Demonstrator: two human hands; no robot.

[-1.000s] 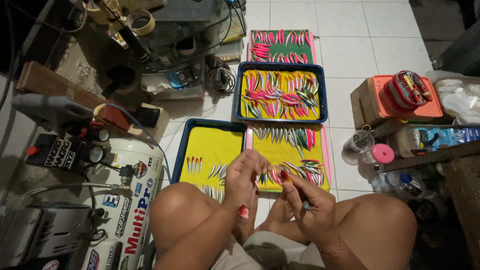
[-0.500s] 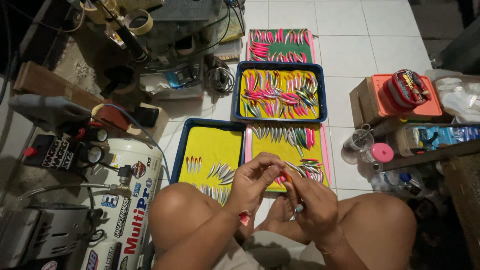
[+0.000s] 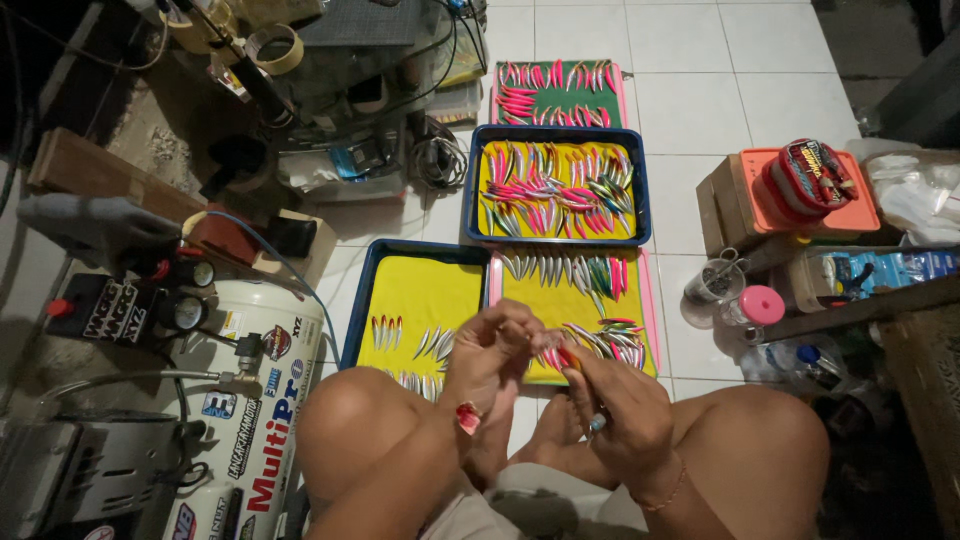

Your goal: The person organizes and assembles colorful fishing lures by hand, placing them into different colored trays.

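Note:
I sit on the floor with my knees up and my hands together between them. My left hand [image 3: 492,352] pinches a small slim fishing lure at its fingertips, though blur hides the lure's detail. My right hand [image 3: 622,405] grips a thin pen-like tool [image 3: 596,424] whose red tip meets the left fingers. Just beyond the hands are a blue tray with a yellow liner [image 3: 420,285] holding several silver lures and a pink-rimmed tray [image 3: 560,290] with several painted lures.
Farther out are a blue tray [image 3: 556,135] full of pink and silver lures and a green mat [image 3: 556,105] with more. A white air compressor tank [image 3: 255,400] stands at my left knee. An orange box [image 3: 748,190], a pink-lidded jar [image 3: 758,305] and clutter are on the right.
My left hand has pulled back from over the yellow trays toward my body and now meets the right hand. The right hand has stayed almost still.

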